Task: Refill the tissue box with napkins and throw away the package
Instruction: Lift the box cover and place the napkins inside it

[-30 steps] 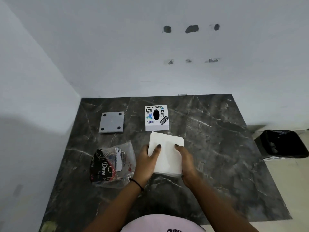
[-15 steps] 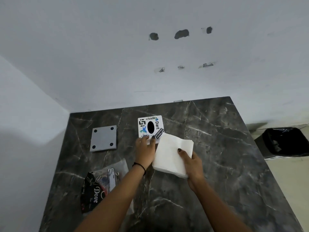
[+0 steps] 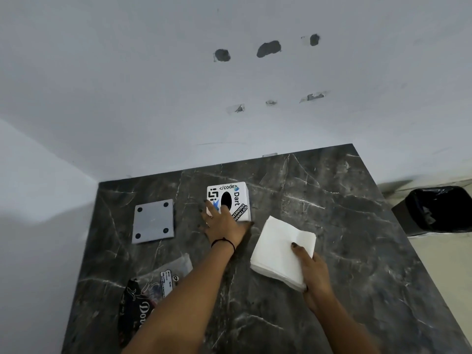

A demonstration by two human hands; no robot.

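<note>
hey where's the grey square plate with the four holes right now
In the head view, the grey plate lies flat on the left part of the dark marble table, left of the tissue box and beyond the empty napkin package.

We have open tabletop (image 3: 319,200) right of the tissue box (image 3: 238,194), clear through to the bin (image 3: 439,210). Left side is crowded: grey plate (image 3: 153,221) and wrapper (image 3: 153,284). Napkin stack (image 3: 281,251) sits near centre.
</note>
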